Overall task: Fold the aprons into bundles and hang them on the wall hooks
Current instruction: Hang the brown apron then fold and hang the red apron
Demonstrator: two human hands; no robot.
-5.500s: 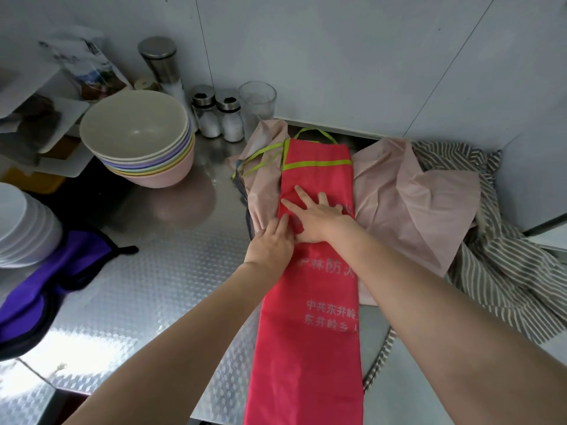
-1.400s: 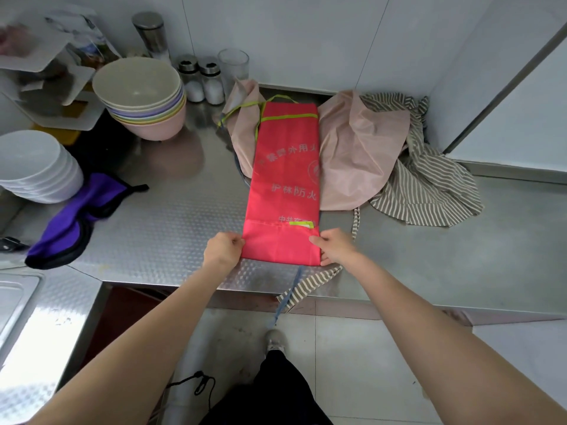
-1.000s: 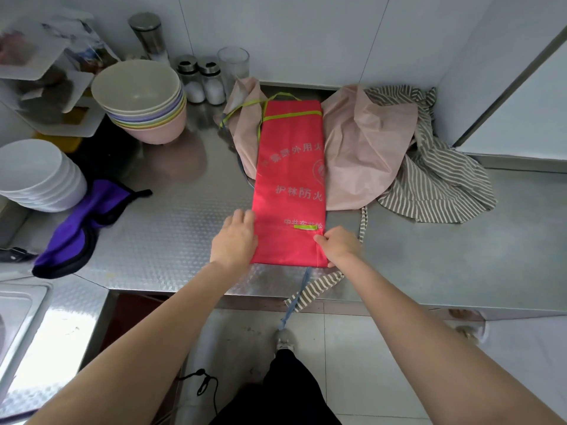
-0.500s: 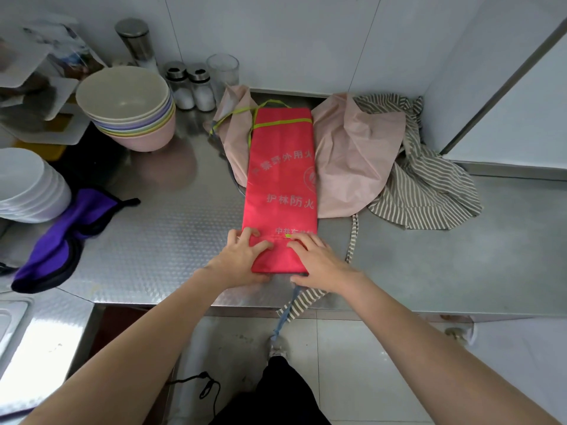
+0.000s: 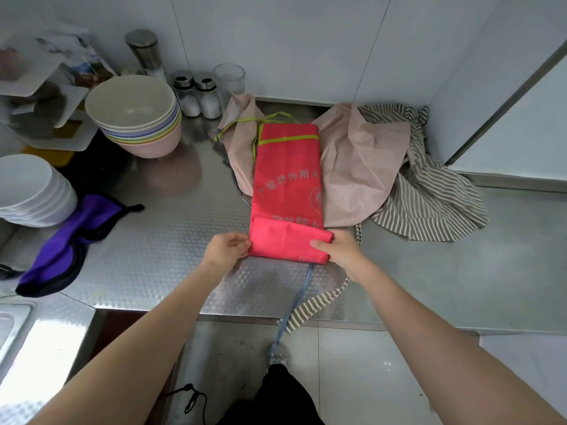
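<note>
My left hand [image 5: 226, 249] and right hand [image 5: 337, 249] pinch the two ends of the near fold of the long red fabric apron [image 5: 288, 185], which lies on the dimpled steel counter [image 5: 171, 240]. Its pale printed characters are too faint to read.

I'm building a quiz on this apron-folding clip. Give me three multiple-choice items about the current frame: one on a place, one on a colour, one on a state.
1. What does the red apron lie partly on?
A. the stacked bowls
B. a pink apron
C. the sink

2. What colour is the trim band near the red apron's far end?
A. lime green
B. black
C. white

3. What state is the red apron's near end in?
A. hanging over the counter edge
B. flat and unfolded
C. turned up into a fold, gripped at both sides

Answers:
1 B, the pink apron spreads out beneath it.
2 A, a lime green band crosses it.
3 C, the left hand and right hand grip the folded end.
</note>
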